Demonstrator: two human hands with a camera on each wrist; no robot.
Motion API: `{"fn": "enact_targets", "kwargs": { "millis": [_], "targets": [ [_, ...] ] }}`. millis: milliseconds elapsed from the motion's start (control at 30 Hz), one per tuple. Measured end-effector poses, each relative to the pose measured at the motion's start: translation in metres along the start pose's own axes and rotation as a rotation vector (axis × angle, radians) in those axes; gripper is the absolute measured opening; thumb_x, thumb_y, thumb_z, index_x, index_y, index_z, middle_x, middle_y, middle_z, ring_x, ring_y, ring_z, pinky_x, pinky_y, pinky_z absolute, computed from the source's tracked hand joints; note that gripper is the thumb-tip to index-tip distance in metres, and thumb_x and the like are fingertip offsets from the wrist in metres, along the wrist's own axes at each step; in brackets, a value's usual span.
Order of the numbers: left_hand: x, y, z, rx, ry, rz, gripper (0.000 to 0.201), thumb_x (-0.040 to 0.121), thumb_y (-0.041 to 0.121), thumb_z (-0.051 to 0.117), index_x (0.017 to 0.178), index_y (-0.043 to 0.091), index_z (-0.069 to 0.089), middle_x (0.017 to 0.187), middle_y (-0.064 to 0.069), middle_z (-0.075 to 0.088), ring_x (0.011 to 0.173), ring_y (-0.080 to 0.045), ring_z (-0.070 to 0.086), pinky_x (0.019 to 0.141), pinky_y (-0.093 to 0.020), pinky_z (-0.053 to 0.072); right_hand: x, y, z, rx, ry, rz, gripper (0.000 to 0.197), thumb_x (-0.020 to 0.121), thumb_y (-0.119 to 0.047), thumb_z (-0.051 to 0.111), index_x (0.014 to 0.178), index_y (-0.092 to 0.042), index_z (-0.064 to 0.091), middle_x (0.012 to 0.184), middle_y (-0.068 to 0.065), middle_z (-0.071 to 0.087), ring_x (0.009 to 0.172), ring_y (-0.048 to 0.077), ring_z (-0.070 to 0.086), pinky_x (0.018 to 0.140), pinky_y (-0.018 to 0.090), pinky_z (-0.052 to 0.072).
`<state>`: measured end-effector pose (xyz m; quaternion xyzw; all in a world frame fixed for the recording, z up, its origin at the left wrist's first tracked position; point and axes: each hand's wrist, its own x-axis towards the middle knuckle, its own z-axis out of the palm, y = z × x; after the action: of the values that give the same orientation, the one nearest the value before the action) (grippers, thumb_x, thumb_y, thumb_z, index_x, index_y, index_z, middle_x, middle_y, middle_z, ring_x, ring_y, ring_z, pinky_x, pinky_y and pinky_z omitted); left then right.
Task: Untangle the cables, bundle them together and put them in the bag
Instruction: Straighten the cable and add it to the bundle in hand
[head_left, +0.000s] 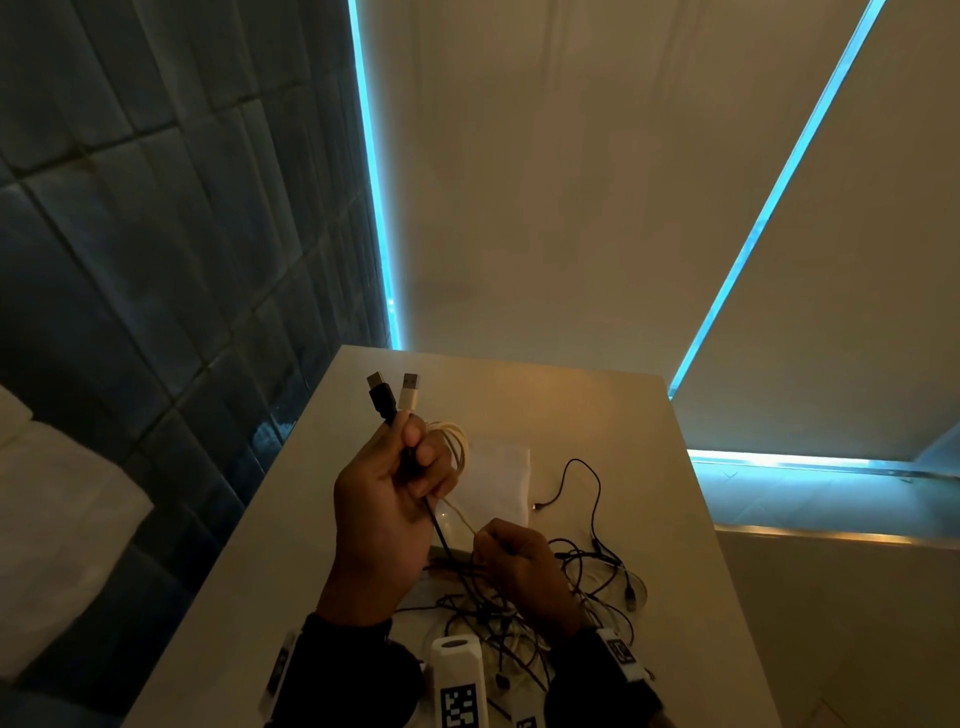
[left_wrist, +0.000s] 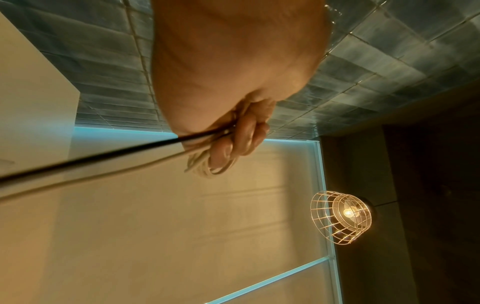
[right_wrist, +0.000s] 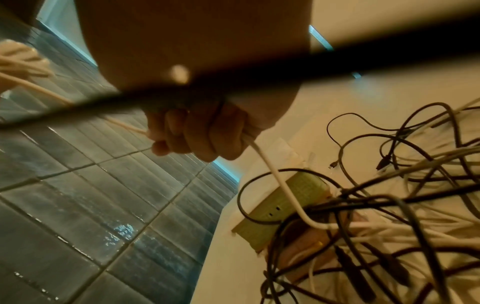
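We are looking at what seems a styled indoor room, perhaps a home or lounge: dark blue glazed wall tiles (head_left: 156, 218) are shining beside pale panels edged by glowing cyan light strips (head_left: 371, 176), a wire-cage lamp (left_wrist: 341, 217) is burning overhead, and a white counter (head_left: 597, 415) is carrying loose cables (head_left: 519, 597).

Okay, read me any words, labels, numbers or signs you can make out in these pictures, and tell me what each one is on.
No readable words or numbers anywhere.
White wrist device: a black-and-white square code pattern, no letters.
Right wristband: a similar code tag, too small to read.
Left wristband: a tag seen edge-on, unreadable.
Green box under the cable tangle: small dark marks, too blurred to read.
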<state>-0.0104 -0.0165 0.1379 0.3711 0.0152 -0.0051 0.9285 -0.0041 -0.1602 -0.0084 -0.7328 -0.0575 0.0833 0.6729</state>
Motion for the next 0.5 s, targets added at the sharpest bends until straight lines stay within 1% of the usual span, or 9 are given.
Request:
{"fn": "enact_targets", "kwargs": {
  "millis": [67,100,133,200,267,300,367,433,500],
  "targets": [
    [0.001,0.001,0.001,-0.008,-0.014,0.001,0.028,0.095,0.028,0.036,0.07,0.016,0.042,0.06,0.003,0.038,0.047,-0.009,0.026,0.049,-0.023,0.028,0.0,0.01,0.002,-0.031,0.027,0.002,0.03,0.087,-0.035,0.054,0.063,-0.017,0.052,0.059,-0.005,0.045,0.057,0.011,0.04,0.057,0.027,0.035],
    [0.001,0.002,0.0,-0.009,-0.017,0.003,0.028,0.095,0.027,0.036,0.07,0.016,0.042,0.059,0.003,0.037,0.047,-0.009,0.026,0.049,-0.022,0.029,-0.001,0.014,0.003,-0.046,0.042,0.005,0.03,0.088,-0.036,0.054,0.062,-0.02,0.052,0.059,-0.004,0.045,0.057,0.012,0.04,0.057,0.028,0.035],
    [0.001,0.003,0.0,-0.008,-0.019,0.006,0.029,0.096,0.027,0.035,0.069,0.016,0.042,0.059,0.004,0.036,0.047,-0.008,0.026,0.049,-0.022,0.029,-0.002,0.018,0.004,-0.06,0.053,0.012,0.031,0.09,-0.034,0.054,0.061,-0.022,0.052,0.059,-0.005,0.045,0.056,0.011,0.04,0.056,0.027,0.035],
    [0.002,0.005,-0.001,-0.012,-0.016,0.009,0.032,0.097,0.026,0.033,0.068,0.016,0.044,0.059,0.004,0.035,0.047,-0.008,0.026,0.048,-0.021,0.029,-0.004,0.026,0.004,-0.1,0.066,0.017,0.036,0.096,-0.023,0.052,0.06,-0.026,0.052,0.057,-0.008,0.046,0.054,0.007,0.041,0.054,0.024,0.035],
    [0.002,0.005,-0.003,-0.005,-0.003,0.008,0.035,0.099,0.025,0.032,0.067,0.016,0.044,0.058,0.005,0.033,0.046,-0.008,0.025,0.048,-0.021,0.028,-0.005,0.034,0.003,-0.105,0.081,0.043,0.037,0.098,-0.017,0.051,0.061,-0.022,0.053,0.056,-0.007,0.047,0.052,0.006,0.041,0.053,0.022,0.034],
    [0.002,0.005,-0.003,0.01,0.006,0.011,0.035,0.099,0.024,0.032,0.067,0.016,0.044,0.058,0.005,0.032,0.046,-0.008,0.024,0.048,-0.022,0.027,-0.006,0.037,0.002,-0.095,0.092,0.061,0.035,0.097,-0.018,0.051,0.062,-0.019,0.054,0.056,-0.004,0.047,0.052,0.007,0.041,0.053,0.022,0.034],
    [0.003,0.004,-0.004,0.056,0.022,0.02,0.032,0.098,0.024,0.034,0.068,0.015,0.042,0.057,0.005,0.031,0.046,-0.008,0.022,0.047,-0.021,0.025,-0.005,0.038,0.002,-0.088,0.137,0.085,0.033,0.092,-0.028,0.052,0.061,-0.02,0.055,0.057,-0.003,0.049,0.054,0.009,0.044,0.054,0.023,0.036],
    [0.003,0.004,-0.005,0.1,0.036,0.022,0.028,0.095,0.025,0.036,0.069,0.014,0.04,0.056,0.005,0.031,0.046,-0.008,0.022,0.045,-0.02,0.026,-0.002,0.035,0.0,-0.098,0.228,0.102,0.031,0.086,-0.035,0.053,0.059,-0.02,0.058,0.056,-0.006,0.053,0.057,0.01,0.048,0.055,0.025,0.038],
    [0.005,0.004,-0.007,0.124,0.05,0.017,0.028,0.095,0.025,0.036,0.069,0.013,0.04,0.055,0.005,0.031,0.044,-0.007,0.023,0.043,-0.019,0.026,0.003,0.023,-0.004,-0.059,0.313,0.12,0.032,0.091,-0.029,0.055,0.063,-0.016,0.061,0.053,-0.009,0.052,0.056,0.011,0.046,0.053,0.026,0.037]
  ]
}}
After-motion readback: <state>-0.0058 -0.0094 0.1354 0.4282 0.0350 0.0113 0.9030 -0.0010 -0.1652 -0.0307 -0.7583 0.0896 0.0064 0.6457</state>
